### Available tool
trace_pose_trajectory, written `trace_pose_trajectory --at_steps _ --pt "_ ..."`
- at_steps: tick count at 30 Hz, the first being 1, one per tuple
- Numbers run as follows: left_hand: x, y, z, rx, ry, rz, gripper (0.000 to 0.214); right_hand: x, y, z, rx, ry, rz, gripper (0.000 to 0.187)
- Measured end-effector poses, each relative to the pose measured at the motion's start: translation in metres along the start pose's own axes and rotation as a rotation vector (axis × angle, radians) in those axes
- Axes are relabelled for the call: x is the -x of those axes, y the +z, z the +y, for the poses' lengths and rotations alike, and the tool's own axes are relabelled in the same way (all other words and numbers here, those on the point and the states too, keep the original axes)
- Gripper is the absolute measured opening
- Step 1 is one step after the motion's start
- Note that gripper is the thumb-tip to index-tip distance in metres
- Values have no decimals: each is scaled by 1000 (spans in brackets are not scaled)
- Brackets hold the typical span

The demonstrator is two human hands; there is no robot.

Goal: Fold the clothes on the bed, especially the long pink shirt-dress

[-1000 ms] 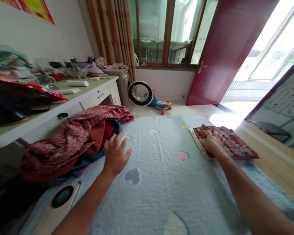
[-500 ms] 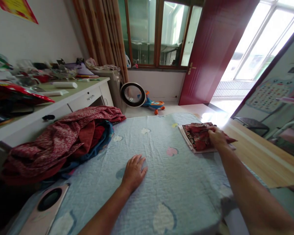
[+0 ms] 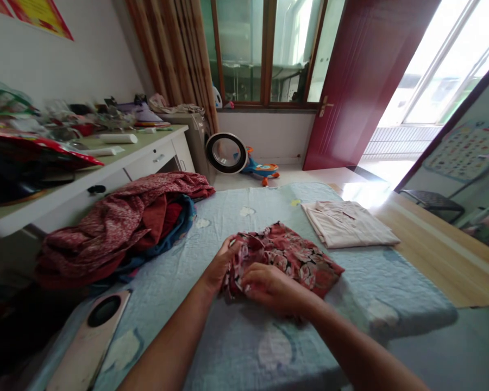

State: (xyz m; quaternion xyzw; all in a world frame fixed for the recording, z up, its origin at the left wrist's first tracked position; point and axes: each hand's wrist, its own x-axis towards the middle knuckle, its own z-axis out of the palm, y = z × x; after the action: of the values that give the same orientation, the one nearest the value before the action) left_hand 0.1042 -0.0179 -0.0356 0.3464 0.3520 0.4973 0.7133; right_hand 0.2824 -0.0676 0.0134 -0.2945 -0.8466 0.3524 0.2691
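Observation:
A red floral garment [image 3: 297,252] with dark and pale patterning is in front of me, above the middle of a light blue cloth [image 3: 264,201] with heart and cloud shapes. My left hand [image 3: 224,263] grips its left edge, the fingers partly hidden by the fabric. My right hand [image 3: 269,285] is closed on the near left part of the same garment, knuckles up. Its right corner sticks out loosely. To the right lies a folded pale pink shirt [image 3: 350,222], flat and apart from both hands.
A heap of red and blue clothes [image 3: 122,228] lies at the left. A pale phone [image 3: 93,342] rests near the front left edge. Behind the heap stands a cluttered desk [image 3: 146,157]. Farther back are an open washing machine door [image 3: 227,153] and a blue-orange ride-on toy [image 3: 263,168].
My right hand has brought the red floral garment from on top of the pale shirt to the middle. The shirt now lies uncovered. My left hand, formerly flat on the cloth, now grips the garment.

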Motion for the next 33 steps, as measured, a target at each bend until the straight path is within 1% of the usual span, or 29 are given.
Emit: trace_pose_trajectory --at_steps 1,3,4,5,6,7,9,11,12,13,15,16,17,19,20,22,24,25,26,27,28,29,30,31,32,33 --pt "2 0 1 -214 44 34 79 0 -3 6 37 57 32 19" --pt "7 -2 -1 -677 171 122 93 1 -19 26 146 195 190 20" --pt "8 -3 -4 -892 237 144 96 3 -29 39 230 243 275 19" --pt "9 -3 -7 -1084 287 136 93 5 -38 51 322 284 361 19" --pt "10 -3 -11 -1242 313 101 83 8 -46 64 410 334 421 22" --pt "10 -2 -15 -1365 316 56 69 13 -52 75 470 365 419 28" --pt "10 -2 -20 -1512 292 -4 41 23 -57 91 512 378 286 40" --pt "10 -2 -22 -1541 298 29 27 34 -53 100 497 381 132 46" --pt "10 -4 -20 -1510 324 69 24 38 -50 103 485 385 95 43" --pt "11 -6 -17 -1451 365 108 20 41 -47 105 474 389 90 36" --pt "16 -13 -8 -1243 447 194 9 45 -44 106 428 383 130 18" --pt "20 -17 -2 -1104 459 245 5 45 -46 107 380 378 160 12" --pt "25 -23 5 -952 450 298 7 44 -49 107 310 384 194 10" --pt "34 -36 19 -645 413 429 15 41 -63 106 114 426 296 10" --pt "39 -44 25 -512 404 507 19 38 -72 106 -1 449 379 12" --pt "47 -62 36 -317 438 682 27 32 -93 108 -212 456 608 20" --pt "52 -82 43 -231 477 833 33 26 -113 113 -316 432 867 27" --pt "54 -91 45 -238 477 881 36 24 -120 117 -302 445 979 29" --pt "56 -99 45 -287 479 916 38 21 -124 120 -237 474 1072 31" --pt "58 -106 45 -382 486 940 40 18 -125 124 -127 514 1138 33" --pt "60 -110 44 -518 502 953 42 16 -122 126 10 548 1171 36" --pt "63 -111 43 -677 533 949 44 13 -117 127 155 562 1169 40" --pt "66 -111 42 -840 578 915 46 11 -108 126 286 553 1135 43" --pt "70 -108 40 -993 623 846 47 8 -96 124 385 522 1067 44" --pt "73 -104 39 -1128 653 746 47 6 -83 119 443 476 962 44" --pt "76 -100 37 -1244 659 628 46 4 -69 114 463 419 825 43"
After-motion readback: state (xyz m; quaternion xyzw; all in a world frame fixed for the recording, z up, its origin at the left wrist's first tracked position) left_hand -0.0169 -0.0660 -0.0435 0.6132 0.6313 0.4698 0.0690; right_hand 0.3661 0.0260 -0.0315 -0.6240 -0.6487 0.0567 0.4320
